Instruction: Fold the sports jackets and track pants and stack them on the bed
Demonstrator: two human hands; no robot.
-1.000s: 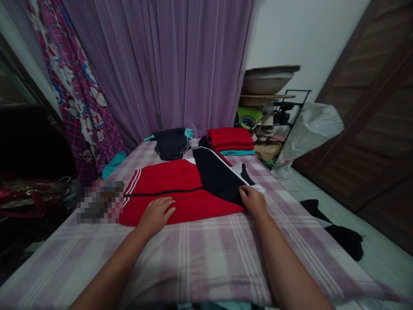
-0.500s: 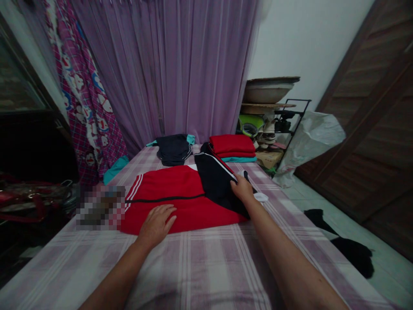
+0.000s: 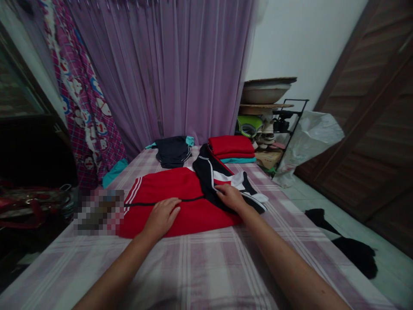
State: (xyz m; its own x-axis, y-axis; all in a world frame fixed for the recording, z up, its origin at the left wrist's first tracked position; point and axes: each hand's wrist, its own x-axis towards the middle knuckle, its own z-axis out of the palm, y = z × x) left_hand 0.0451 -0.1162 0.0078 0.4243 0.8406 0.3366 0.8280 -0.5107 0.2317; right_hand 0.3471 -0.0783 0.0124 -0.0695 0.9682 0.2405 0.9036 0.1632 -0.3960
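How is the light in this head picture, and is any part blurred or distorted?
Head view: dim, soft light, no glare; the left edge is nearly black. A pixelated patch hides something beside the red garment with white stripes. The brown wooden door leans from wide-lens distortion.

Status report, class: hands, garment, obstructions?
Left hand flat on red striped cloth garment. Right hand on dark striped fabric folded over it. Folded red pile beyond, apart.
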